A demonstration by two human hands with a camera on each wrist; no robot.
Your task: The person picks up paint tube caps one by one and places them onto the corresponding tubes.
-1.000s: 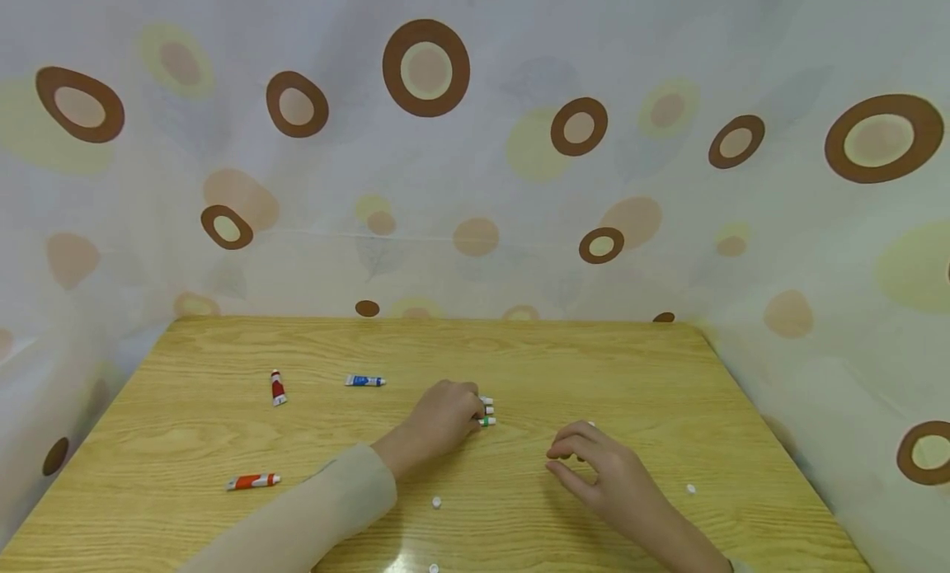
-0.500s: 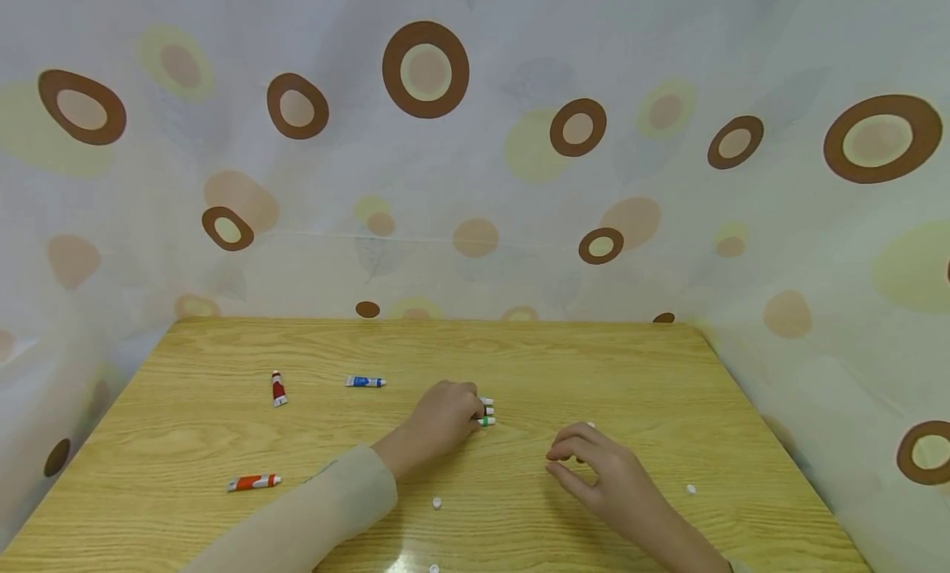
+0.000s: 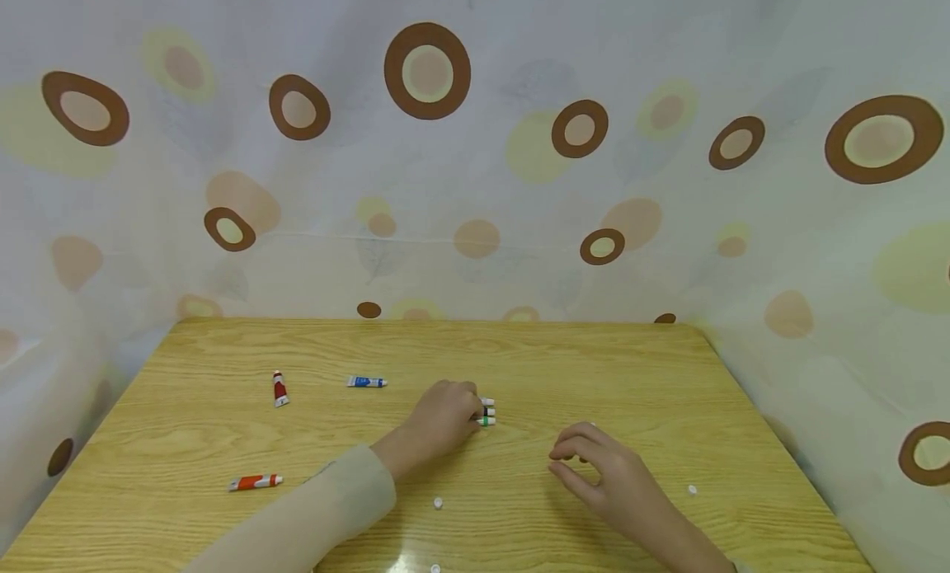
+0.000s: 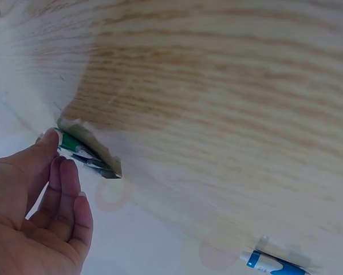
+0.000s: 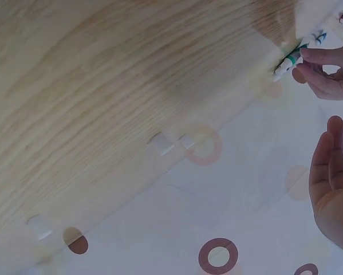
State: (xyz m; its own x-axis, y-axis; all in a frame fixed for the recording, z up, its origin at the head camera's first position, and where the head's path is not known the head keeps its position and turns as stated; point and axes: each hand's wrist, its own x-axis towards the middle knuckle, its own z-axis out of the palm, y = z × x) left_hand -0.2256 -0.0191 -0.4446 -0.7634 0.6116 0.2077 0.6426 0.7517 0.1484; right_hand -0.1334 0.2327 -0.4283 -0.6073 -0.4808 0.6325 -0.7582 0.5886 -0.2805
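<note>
My left hand (image 3: 441, 416) pinches a small bundle of paint tubes low over the middle of the table. A green paint tube (image 3: 486, 422) lies nearest me, beside a dark-banded paint tube (image 3: 488, 411) and a third paint tube (image 3: 487, 401). Their white-capped ends point right, and the hand covers most of their bodies. In the left wrist view the thumb presses on the green tube (image 4: 74, 143), with fingertips on the other side. My right hand (image 3: 612, 478) hovers right of the tubes, fingers loosely bent and holding nothing; in its wrist view the hand (image 5: 334, 189) shows empty.
A blue paint tube (image 3: 367, 382) and a dark red one (image 3: 279, 389) lie at the back left. An orange-red tube (image 3: 256, 482) is nearer, beside my left sleeve. Small white caps (image 3: 438, 503) are scattered in front and at right (image 3: 693, 490). Patterned cloth (image 3: 475, 185) surrounds the table.
</note>
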